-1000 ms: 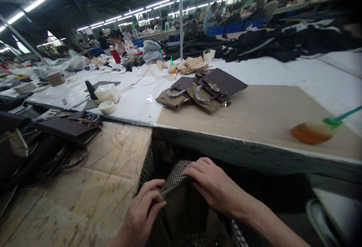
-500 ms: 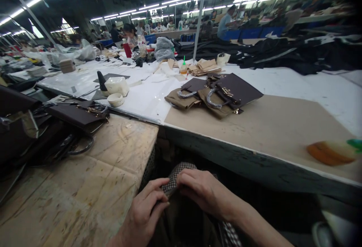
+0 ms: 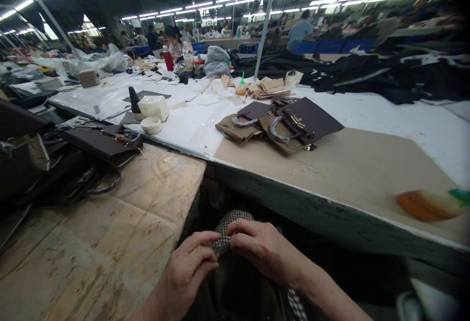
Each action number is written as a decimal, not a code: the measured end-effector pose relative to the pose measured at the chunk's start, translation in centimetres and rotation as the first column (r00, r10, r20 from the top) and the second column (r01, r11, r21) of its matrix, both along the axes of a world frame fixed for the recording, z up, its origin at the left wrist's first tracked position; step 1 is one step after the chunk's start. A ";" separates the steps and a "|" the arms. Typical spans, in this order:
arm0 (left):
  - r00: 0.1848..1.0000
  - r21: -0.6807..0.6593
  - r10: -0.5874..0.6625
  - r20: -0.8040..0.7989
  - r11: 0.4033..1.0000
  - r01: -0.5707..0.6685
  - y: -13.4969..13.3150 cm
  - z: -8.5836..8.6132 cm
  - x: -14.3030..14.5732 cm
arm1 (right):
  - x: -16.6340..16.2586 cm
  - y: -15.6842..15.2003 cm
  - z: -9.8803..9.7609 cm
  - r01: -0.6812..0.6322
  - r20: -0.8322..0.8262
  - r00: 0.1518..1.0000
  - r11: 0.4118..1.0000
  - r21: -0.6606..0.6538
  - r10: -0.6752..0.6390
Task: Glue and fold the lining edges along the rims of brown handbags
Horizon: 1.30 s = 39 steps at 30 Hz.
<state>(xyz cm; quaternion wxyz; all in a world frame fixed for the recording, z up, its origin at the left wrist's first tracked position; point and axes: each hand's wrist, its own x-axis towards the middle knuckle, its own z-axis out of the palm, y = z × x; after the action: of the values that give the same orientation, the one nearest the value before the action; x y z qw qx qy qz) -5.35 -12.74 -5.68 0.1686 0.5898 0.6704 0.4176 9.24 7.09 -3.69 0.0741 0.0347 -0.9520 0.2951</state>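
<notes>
Low in front of me, above my lap, my left hand (image 3: 185, 267) and my right hand (image 3: 262, 247) come close together at the top edge of a dark olive-brown bag (image 3: 240, 286). Left thumb and fingers pinch near that edge. Curled right fingers grip it a little farther right; their tips are partly hidden. Black-and-white checked cloth (image 3: 235, 217) shows just behind the fingers. Much of the bag is in deep shadow, so its shape is hard to make out.
Dark brown handbags (image 3: 312, 120) with wrapped handles lie on brown paper (image 3: 374, 164) over the white bench. More bags (image 3: 103, 142) are heaped on the worn table (image 3: 147, 218) at left. An orange glue bottle (image 3: 426, 205) lies at right. A white tape roll (image 3: 151, 125) sits near the bench edge.
The view has shifted slightly. My right fingers have lifted and spread a little at the bag's edge; the left hand keeps nearly the same pinch.
</notes>
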 end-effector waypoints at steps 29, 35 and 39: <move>0.982 0.156 0.143 -0.124 0.980 -0.123 1.0 -1.5 1.5 | -0.1 -0.7 -1.8 0.037 -0.080 0.995 0.961 -0.274 -0.061; 0.990 0.083 0.130 -0.053 0.989 -0.125 1.0 -2.0 1.3 | 0.1 -0.8 -2.3 0.062 -0.124 0.986 0.944 -0.325 -0.107; 0.991 0.025 0.136 0.023 0.990 -0.136 1.0 -1.6 1.1 | 0.2 -0.7 -1.8 0.108 -0.020 0.992 0.919 -0.380 -0.125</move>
<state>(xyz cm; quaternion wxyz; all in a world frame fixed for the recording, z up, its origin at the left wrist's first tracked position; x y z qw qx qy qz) -4.23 -11.77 -7.25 0.1390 0.5405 0.7016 0.4431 9.46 6.34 -5.46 0.1179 -0.0306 -0.8757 0.4672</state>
